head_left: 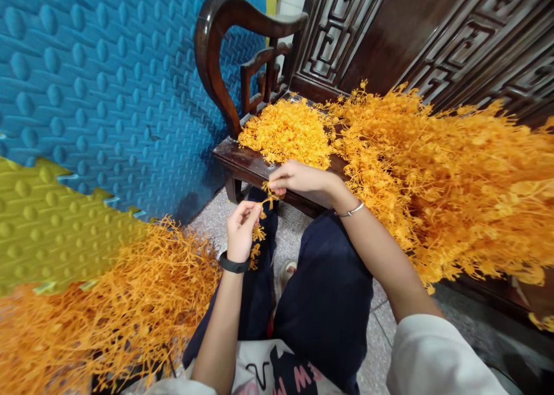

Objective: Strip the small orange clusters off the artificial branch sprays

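A thin orange artificial flower sprig is stretched between my two hands above my knees. My left hand, with a black band at the wrist, pinches its stem between thumb and fingers. At the upper end, my right hand has its fingers closed on the sprig's small blossoms; the exact grip is partly hidden. Just beyond my right hand, a heap of loose yellow-orange blossoms lies on the dark wooden bench seat.
A large pile of orange flower sprigs covers the bench to the right. Bare-looking orange stems are piled low on the left. The curved wooden armrest rises ahead, beside blue foam matting on the wall.
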